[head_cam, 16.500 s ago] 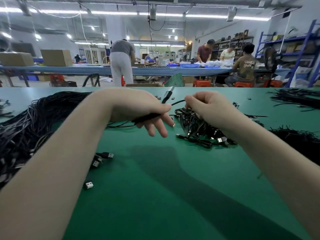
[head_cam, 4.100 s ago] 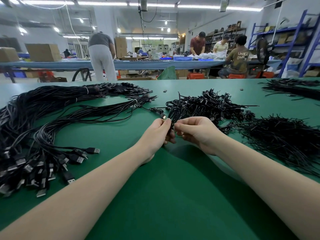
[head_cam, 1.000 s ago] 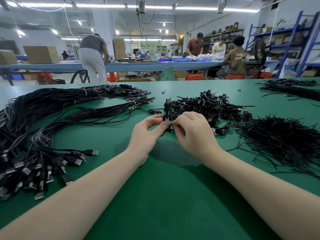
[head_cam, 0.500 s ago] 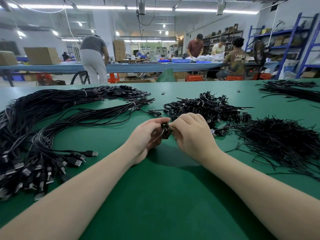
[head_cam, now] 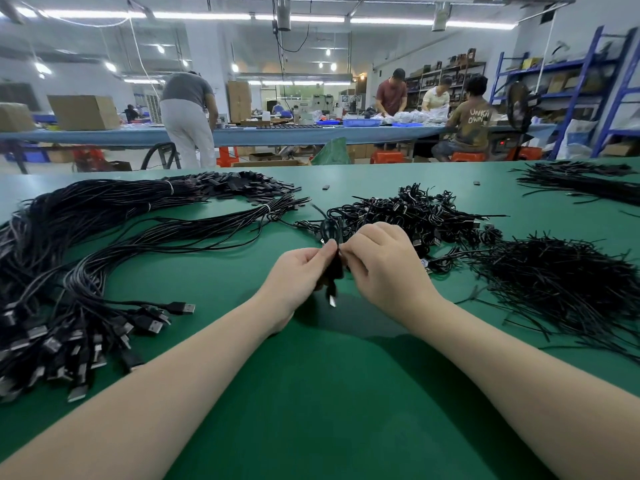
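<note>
We pinch the folded cable [head_cam: 334,266] with left hand [head_cam: 298,273] and right hand [head_cam: 384,268] mid-bench [head_cam: 311,410], its length running far-to-near, plug toward us.

Your bench [head_cam: 311,393]: green top, matt and smooth, faint sheen under the strip lights. Coiled cable [head_cam: 334,268] you're pinching: black jacket, looks like plastic, slight gloss. Its plug tip [head_cam: 332,301]: bright bare metal. USB plugs [head_cam: 188,308] at your left: shiny metal shells on matt black moulded housings. Twist ties [head_cam: 554,282] heaped at your right: thin, black, dull finish. Cartons [head_cam: 83,112] at the back: brown cardboard, matt. Racking [head_cam: 588,81]: blue painted metal. Stools [head_cam: 388,156]: orange plastic, glossy.
</note>
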`<action>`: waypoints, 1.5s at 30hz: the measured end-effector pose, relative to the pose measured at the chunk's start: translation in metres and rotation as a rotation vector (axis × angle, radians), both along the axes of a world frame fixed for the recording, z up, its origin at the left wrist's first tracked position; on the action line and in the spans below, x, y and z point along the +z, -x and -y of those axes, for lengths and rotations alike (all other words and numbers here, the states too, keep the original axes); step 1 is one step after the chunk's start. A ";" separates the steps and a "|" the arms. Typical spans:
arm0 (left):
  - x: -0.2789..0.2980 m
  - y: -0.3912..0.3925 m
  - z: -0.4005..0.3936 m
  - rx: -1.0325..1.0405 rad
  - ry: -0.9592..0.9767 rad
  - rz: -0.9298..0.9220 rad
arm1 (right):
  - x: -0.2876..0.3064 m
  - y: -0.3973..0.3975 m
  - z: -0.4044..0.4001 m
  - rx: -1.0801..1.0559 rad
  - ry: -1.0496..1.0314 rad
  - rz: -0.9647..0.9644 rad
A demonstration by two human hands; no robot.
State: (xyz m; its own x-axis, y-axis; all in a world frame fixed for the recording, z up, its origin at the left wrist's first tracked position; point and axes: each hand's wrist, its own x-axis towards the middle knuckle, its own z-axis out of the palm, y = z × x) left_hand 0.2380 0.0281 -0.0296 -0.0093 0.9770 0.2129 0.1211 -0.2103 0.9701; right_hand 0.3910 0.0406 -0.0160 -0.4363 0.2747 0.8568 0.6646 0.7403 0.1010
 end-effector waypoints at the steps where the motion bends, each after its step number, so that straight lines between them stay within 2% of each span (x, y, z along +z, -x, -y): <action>1: 0.003 0.001 0.000 -0.057 0.059 0.052 | 0.000 0.000 0.000 -0.004 -0.047 0.043; 4: 0.010 0.008 0.003 -0.209 0.214 0.210 | 0.000 0.002 0.003 -0.002 -0.066 0.099; 6: 0.014 0.011 0.002 -0.184 0.271 0.152 | 0.004 0.005 0.005 0.009 0.073 0.083; 8: 0.022 0.016 -0.002 -0.105 0.328 -0.045 | 0.014 0.004 0.003 0.012 0.308 0.013; 10: 0.031 0.030 -0.010 -0.013 0.344 -0.234 | 0.030 -0.005 -0.006 -0.029 0.478 -0.177; 13: 0.038 0.066 -0.026 0.256 0.186 -0.471 | 0.052 -0.028 -0.025 -0.210 0.509 -0.503; 14: 0.036 0.080 -0.032 0.357 0.141 -0.623 | 0.056 -0.037 -0.034 -0.284 0.513 -0.578; 16: 0.026 0.105 -0.043 0.461 0.194 -0.957 | 0.056 -0.050 -0.049 -0.433 0.605 -0.628; 18: 0.018 0.122 -0.051 0.478 0.291 -1.255 | 0.048 -0.047 -0.053 -0.565 0.707 -0.553; 20: 0.014 0.132 -0.059 0.462 0.279 -1.457 | 0.029 -0.029 -0.047 -0.533 0.709 -0.417; 22: 0.012 0.137 -0.068 0.495 0.176 -1.566 | 0.005 -0.008 -0.036 -0.359 0.716 -0.317; 25: 0.013 0.139 -0.079 0.503 0.117 -1.658 | -0.024 0.009 -0.029 -0.219 0.631 0.018; 26: 0.016 0.141 -0.083 0.464 0.139 -1.650 | -0.027 0.009 -0.030 -0.198 0.590 0.071; 28: 0.029 0.143 -0.088 0.355 0.247 -1.601 | -0.027 0.007 -0.031 -0.202 0.597 0.052; 30: 0.052 0.146 -0.091 0.256 0.342 -1.657 | -0.027 0.006 -0.034 -0.238 0.607 0.018; 32: 0.086 0.156 -0.091 0.213 0.438 -1.781 | -0.028 0.006 -0.034 -0.252 0.613 0.035; 33: 0.105 0.162 -0.089 0.223 0.462 -1.777 | -0.028 0.006 -0.034 -0.251 0.617 0.043; 35: 0.139 0.180 -0.090 0.314 0.314 -1.571 | -0.027 0.007 -0.034 -0.253 0.615 0.042; 37: 0.159 0.193 -0.097 0.571 0.035 -1.230 | -0.026 0.007 -0.033 -0.253 0.607 0.029; 39: 0.166 0.197 -0.102 0.676 0.004 -0.871 | -0.026 0.007 -0.032 -0.250 0.611 0.019; 41: 0.162 0.191 -0.106 0.670 0.086 -0.767 | -0.025 0.007 -0.031 -0.243 0.622 0.013; 44: 0.150 0.181 -0.107 0.598 0.067 -0.926 | -0.024 0.006 -0.031 -0.243 0.614 0.018; 45: 0.146 0.180 -0.108 0.596 0.065 -0.853 | -0.024 0.006 -0.030 -0.240 0.611 0.020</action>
State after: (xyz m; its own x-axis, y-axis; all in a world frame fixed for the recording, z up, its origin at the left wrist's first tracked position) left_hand 0.0576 0.1359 0.1166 -0.3650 0.8734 0.3225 0.8387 0.1580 0.5213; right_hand 0.3852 0.0706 -0.0400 -0.3165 0.8014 0.5076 0.8210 0.4994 -0.2765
